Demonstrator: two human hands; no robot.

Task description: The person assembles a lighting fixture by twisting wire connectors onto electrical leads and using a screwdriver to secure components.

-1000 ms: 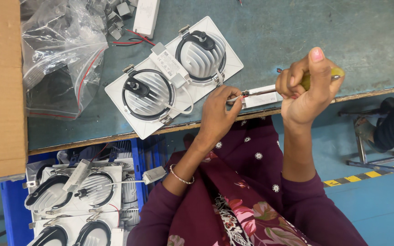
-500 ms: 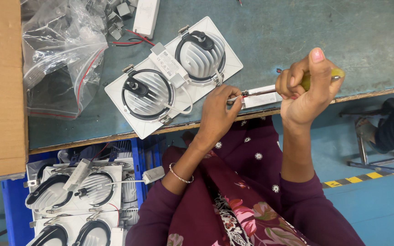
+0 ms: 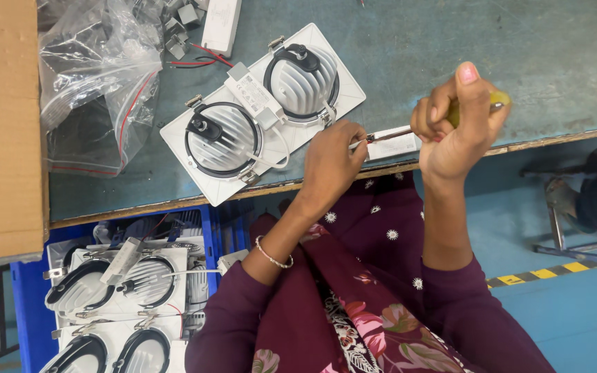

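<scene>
At the tabletop [image 3: 554,62] edge, your right hand [image 3: 459,117] is closed around a yellow-handled screwdriver [image 3: 409,131]. Your left hand [image 3: 329,166] pinches its tip beside the white twin light fixture [image 3: 260,110], which lies face down near the edge. Below, a blue crate [image 3: 19,311] holds more fixtures.

Even, diffuse overhead light fills the scene, bright and almost shadowless, with soft glare on the clear plastic bag [image 3: 95,76] and the white twin light fitting [image 3: 264,110]; focus holds across the worktable [image 3: 519,62], though the right hand [image 3: 457,121] looks slightly motion-blurred
</scene>
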